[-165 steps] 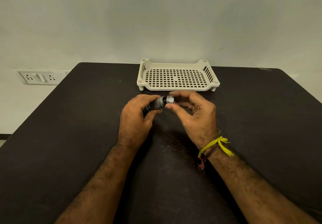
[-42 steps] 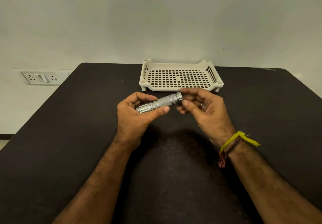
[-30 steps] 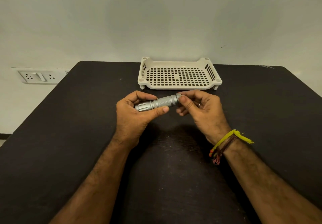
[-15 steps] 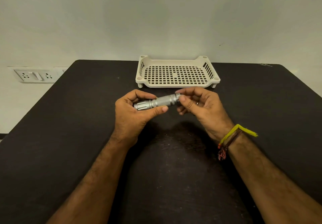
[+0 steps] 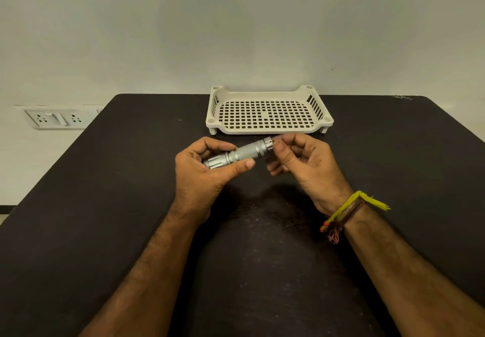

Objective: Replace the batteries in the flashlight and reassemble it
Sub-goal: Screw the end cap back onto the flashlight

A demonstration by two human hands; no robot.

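Observation:
A silver flashlight (image 5: 245,152) lies nearly level above the black table (image 5: 105,205), its head to the left and its tail cap (image 5: 267,144) to the right. My left hand (image 5: 202,176) is shut on the head end, thumb across the front. My right hand (image 5: 301,163) pinches the tail cap between thumb and forefinger. No loose batteries show anywhere.
A cream perforated plastic tray (image 5: 267,126) stands just beyond the hands near the table's far edge, with nothing in it. A wall socket plate (image 5: 57,118) sits on the wall to the left. A yellow thread band (image 5: 351,210) circles my right wrist.
Both hands have stayed on the flashlight. The right fingers have shifted around the tail cap, and the head end was hidden in the left hand in the oldest frame.

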